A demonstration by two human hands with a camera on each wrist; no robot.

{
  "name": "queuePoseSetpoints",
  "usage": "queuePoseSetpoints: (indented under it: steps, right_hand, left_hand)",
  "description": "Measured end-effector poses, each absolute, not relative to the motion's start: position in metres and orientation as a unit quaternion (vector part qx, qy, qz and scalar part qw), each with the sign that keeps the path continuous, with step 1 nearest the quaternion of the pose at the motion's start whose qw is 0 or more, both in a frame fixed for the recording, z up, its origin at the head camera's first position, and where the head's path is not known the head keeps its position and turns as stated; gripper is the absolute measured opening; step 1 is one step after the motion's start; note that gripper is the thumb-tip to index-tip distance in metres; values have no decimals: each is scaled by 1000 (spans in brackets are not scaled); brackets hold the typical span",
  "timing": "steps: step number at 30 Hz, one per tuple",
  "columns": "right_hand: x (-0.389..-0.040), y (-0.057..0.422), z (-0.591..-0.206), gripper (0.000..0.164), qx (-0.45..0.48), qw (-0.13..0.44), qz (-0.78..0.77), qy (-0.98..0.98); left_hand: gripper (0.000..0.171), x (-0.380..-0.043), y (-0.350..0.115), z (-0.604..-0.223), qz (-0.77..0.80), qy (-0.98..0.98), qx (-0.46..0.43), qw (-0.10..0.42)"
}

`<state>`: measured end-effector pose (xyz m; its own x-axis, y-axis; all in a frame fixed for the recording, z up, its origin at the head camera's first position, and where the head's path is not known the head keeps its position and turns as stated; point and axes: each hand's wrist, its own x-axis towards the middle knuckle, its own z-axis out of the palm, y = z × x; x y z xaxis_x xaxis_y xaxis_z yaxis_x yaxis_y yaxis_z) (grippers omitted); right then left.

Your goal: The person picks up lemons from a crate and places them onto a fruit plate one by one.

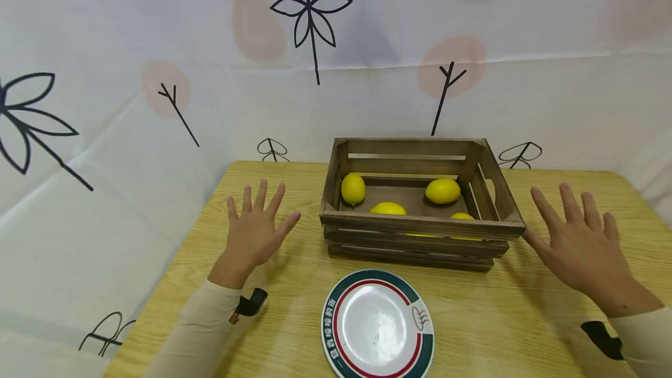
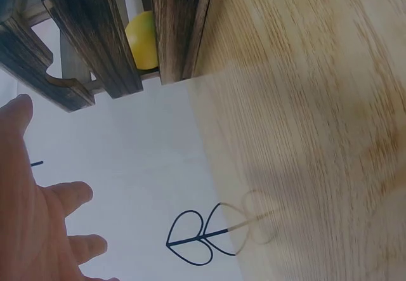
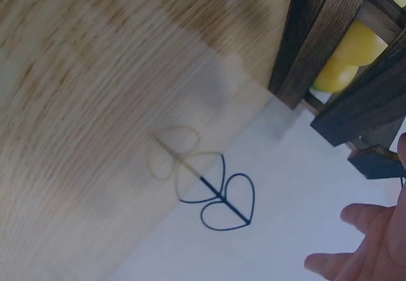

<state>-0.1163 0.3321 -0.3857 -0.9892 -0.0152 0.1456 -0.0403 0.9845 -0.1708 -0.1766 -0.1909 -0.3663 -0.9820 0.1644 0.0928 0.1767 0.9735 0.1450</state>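
In the head view a brown slatted wooden crate (image 1: 420, 223) stands on the table with several lemons inside, among them a lemon (image 1: 353, 189) at its left and another lemon (image 1: 443, 191) at its right. A white plate (image 1: 379, 325) with a green and red rim lies in front of the crate. My left hand (image 1: 254, 232) is spread, fingers straight, to the left of the crate and apart from it. On the other side my right hand (image 1: 583, 247) is spread too, its thumb close to the crate's right corner; whether they touch I cannot tell. Neither hand holds anything.
The light wooden table (image 1: 294, 302) carries the crate and the plate. Behind it and along the left hangs a pale cloth (image 1: 367, 104) with plant drawings. A dark strap piece (image 1: 252, 302) is at the left wrist, and a similar dark piece (image 1: 602, 340) at the right.
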Motion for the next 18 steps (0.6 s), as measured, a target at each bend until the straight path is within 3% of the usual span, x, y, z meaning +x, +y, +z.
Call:
queuePoseSetpoints:
  steps: [13,18]
  right_hand:
    - [-112,330,-381,76,11,76,83,-994]
    - [-111,329,-380,74,19,87,89,-992]
  left_hand:
    - [79,-173,-192,-365,-82,-991,-88,51]
    - [76,-172,-192,-365,-91,-988,-101,77]
